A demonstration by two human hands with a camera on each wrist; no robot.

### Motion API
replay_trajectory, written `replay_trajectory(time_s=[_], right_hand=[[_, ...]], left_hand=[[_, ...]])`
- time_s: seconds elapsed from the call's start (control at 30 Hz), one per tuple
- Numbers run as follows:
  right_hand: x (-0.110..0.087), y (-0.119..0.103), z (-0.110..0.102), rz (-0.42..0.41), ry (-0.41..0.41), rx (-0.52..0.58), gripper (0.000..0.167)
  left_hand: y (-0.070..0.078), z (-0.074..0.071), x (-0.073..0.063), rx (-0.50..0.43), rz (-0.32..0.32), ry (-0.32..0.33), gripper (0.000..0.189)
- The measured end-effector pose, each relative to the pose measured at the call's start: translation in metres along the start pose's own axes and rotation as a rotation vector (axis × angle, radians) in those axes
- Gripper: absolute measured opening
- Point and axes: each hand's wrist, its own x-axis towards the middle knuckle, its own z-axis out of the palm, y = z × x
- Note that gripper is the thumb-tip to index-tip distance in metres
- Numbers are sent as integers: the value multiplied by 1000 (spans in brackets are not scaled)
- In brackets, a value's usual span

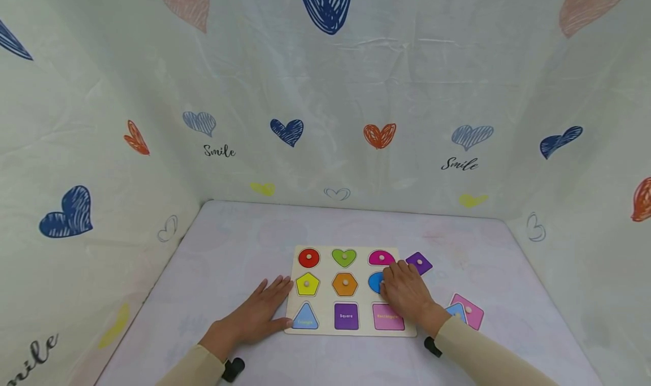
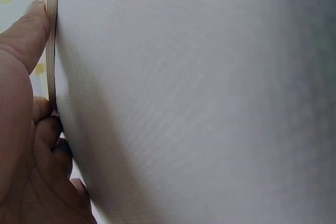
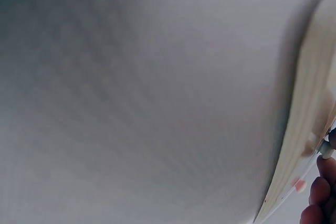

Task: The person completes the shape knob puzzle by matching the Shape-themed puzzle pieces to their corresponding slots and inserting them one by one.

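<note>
A wooden shape puzzle board [image 1: 325, 329] lies flat on the table. My left hand [image 1: 259, 312] rests at its left edge with fingers spread and the thumb on the corner beside the printed triangle; the left wrist view shows the thumb [image 2: 26, 35] against the board's side. My right hand [image 1: 409, 293] pinches a small knob [image 3: 325, 149] on the blue oval piece [image 1: 375, 282], which is partly hidden under the fingers. Knobbed pieces sit in the upper rows, among them a red circle [image 1: 308, 257], a green heart [image 1: 344, 257] and an orange hexagon [image 1: 344, 284].
A loose purple square piece [image 1: 419, 263] lies past the board's upper right corner. Nearer the right forearm, a blue triangle piece [image 1: 456, 311] overlaps a pink rectangle piece [image 1: 473, 312]. A heart-printed curtain [image 1: 407, 81] surrounds the white table [image 1: 229, 233].
</note>
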Motion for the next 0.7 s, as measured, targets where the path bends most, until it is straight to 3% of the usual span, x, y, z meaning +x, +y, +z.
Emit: replay_trajectory(time_s=[0.23, 0.53, 0.7], right_hand=[[-2, 2, -1, 19, 35, 25, 31], [-11, 13, -14, 56, 140, 77, 36], [-24, 25, -18, 84, 142, 83, 36]], left_hand=[[0, -1, -1, -17, 3, -9, 96], [3, -1, -1, -20, -12, -17, 96], [4, -2, -2, -13, -19, -24, 95]])
